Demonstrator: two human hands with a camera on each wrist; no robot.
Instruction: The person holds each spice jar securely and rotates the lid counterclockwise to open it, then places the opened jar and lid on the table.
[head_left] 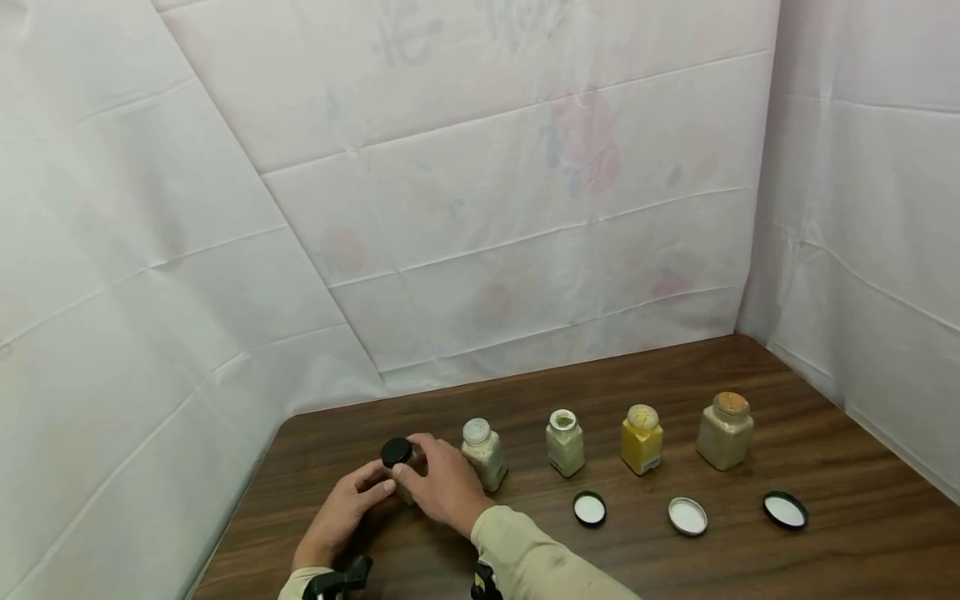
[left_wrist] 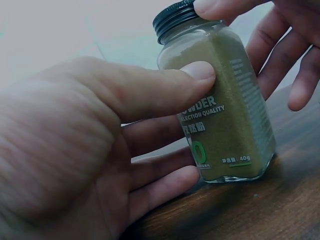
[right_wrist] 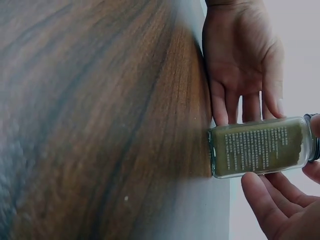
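A square glass spice jar (left_wrist: 232, 115) of olive-brown powder stands on the wooden table, a ridged black lid (head_left: 397, 452) on its neck. My left hand (head_left: 341, 510) holds the jar's body from the left; its thumb lies on the printed front and its fingers reach behind. From the right, my right hand (head_left: 447, 487) grips the black lid between thumb and finger, while its other fingers extend beside the glass. Powder fills most of the jar in the right wrist view. Close beyond my right hand is a pale-powder jar (head_left: 487, 462) with a perforated white top.
Rightward stand a lidless pale-green jar (head_left: 566, 450), a yellow jar (head_left: 642, 446) and a larger beige jar (head_left: 724, 437) with an orange-brown top. In front of them lie three lids with white insides: one lid (head_left: 589, 508), a second (head_left: 687, 517), a third (head_left: 785, 510). White sheeting (head_left: 525, 250) borders the table.
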